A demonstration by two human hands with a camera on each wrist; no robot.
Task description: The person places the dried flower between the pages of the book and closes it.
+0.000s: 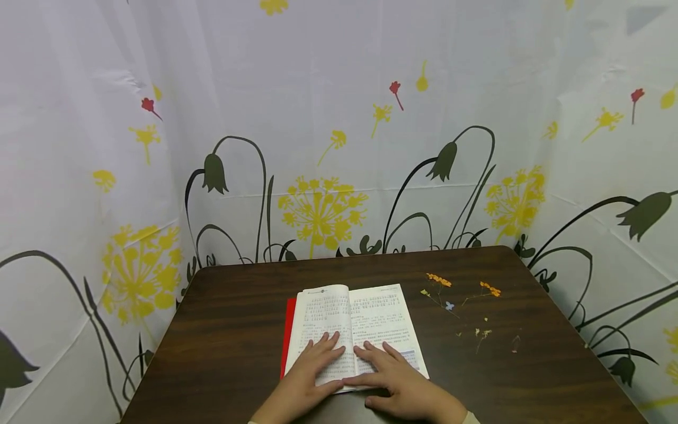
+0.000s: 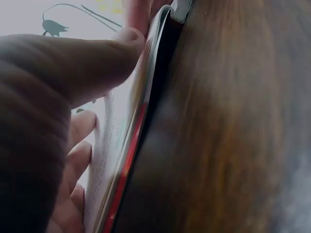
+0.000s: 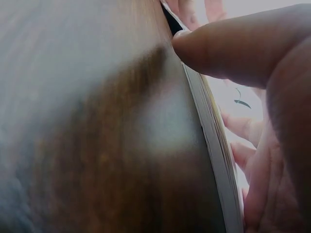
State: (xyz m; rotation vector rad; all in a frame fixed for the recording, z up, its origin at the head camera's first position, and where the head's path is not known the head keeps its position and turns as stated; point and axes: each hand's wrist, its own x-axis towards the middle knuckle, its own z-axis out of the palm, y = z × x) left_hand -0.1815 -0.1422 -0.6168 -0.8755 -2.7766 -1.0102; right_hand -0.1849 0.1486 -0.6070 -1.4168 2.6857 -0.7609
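An open book (image 1: 371, 303) with printed pages and a red cover edge lies on the dark wooden table. Spread over the lower part of its left page is my left hand (image 1: 309, 374), fingers straight, thumb along the bottom edge. My right hand (image 1: 397, 380) rests on the lower right page, fingers fanned out, one reaching toward the spine and the thumb below the page edge. In the left wrist view, the left thumb (image 2: 97, 60) lies over the page edges. The right wrist view has the right thumb (image 3: 223, 46) beside the book's bottom edge.
Right of the book, small dried flower sprigs lie on the table (image 1: 228, 330): an orange cluster (image 1: 439, 280), another orange sprig (image 1: 492, 290), a blue flower (image 1: 449, 306) and pale bits (image 1: 484, 333). A floral-print curtain (image 1: 339, 118) hangs behind the table.
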